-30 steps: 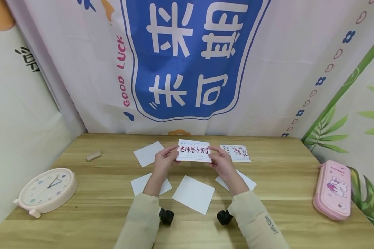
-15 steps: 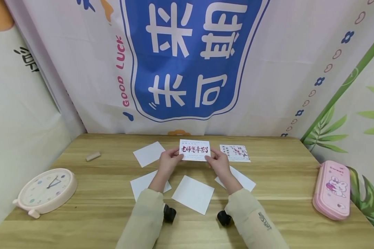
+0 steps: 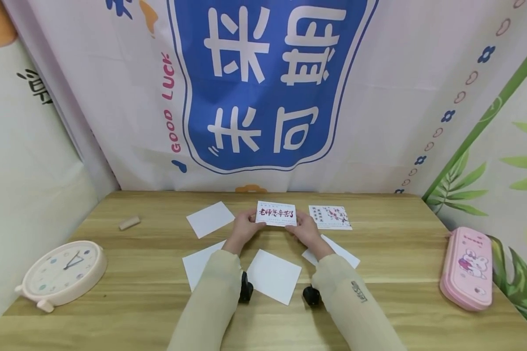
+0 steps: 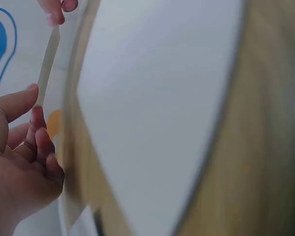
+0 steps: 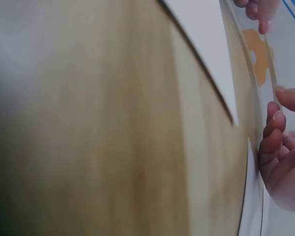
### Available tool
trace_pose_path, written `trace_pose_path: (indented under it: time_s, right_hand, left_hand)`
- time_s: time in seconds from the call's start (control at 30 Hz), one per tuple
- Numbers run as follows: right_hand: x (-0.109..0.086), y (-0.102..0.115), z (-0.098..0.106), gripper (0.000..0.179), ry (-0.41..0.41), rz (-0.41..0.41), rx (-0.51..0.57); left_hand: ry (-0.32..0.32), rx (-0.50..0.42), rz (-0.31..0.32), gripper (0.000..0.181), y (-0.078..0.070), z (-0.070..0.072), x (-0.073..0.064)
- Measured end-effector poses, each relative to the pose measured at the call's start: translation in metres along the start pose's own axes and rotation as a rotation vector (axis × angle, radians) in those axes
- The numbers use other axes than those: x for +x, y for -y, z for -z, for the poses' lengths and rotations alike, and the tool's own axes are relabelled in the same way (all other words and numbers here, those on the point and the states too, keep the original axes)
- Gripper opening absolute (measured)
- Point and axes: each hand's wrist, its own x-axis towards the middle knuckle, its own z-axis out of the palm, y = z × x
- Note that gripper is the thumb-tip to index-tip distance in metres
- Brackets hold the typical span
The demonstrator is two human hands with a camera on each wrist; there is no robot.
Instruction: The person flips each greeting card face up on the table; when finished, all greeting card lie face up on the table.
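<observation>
A white printed card (image 3: 276, 214) with dark red brush-style characters is held up between both hands toward the back of the table. My left hand (image 3: 243, 229) pinches its lower left corner, thumb in front and fingers behind. At the lower right corner my right hand (image 3: 307, 230) pinches it the same way. The left wrist view shows the card edge-on (image 4: 48, 64) between thumb and fingertips. Just right of the right hand lies a second card (image 3: 331, 217) printed with red blossom branches. Beneath the forearms a white blank card (image 3: 274, 276) lies on the table.
More white cards lie at the back left (image 3: 210, 219), under the left forearm (image 3: 200, 262) and by the right wrist (image 3: 340, 252). A round clock (image 3: 61, 273) and a small tan block (image 3: 129, 223) are at the left. A pink pencil case (image 3: 468, 268) stands at the right.
Both hands have shifted from the card's sides to its lower corners, the left one moving rightward. The card has moved slightly right and looks a little smaller in the head view.
</observation>
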Motion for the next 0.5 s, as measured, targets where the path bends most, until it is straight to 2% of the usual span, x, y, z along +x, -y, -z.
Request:
trace_pose_path:
  time_s: [0.1,0.3,0.5]
  right_hand:
    - [0.0017,-0.003,-0.0004,0.053,0.001,-0.02,-0.039]
    - [0.0062,-0.0048,0.0003,0.046,0.011,-0.002,-0.157]
    - [0.0097,-0.0048,0.001,0.05,0.017,-0.039,-0.22]
  left_hand:
    - [0.011,0.078,0.013,0.047,0.0011,-0.0055,0.0007]
    - [0.042,0.354,-0.031,0.047,0.0007,-0.0095,0.0031]
    - [0.06,0.479,-0.016,0.045,-0.0011,-0.012,0.0038]
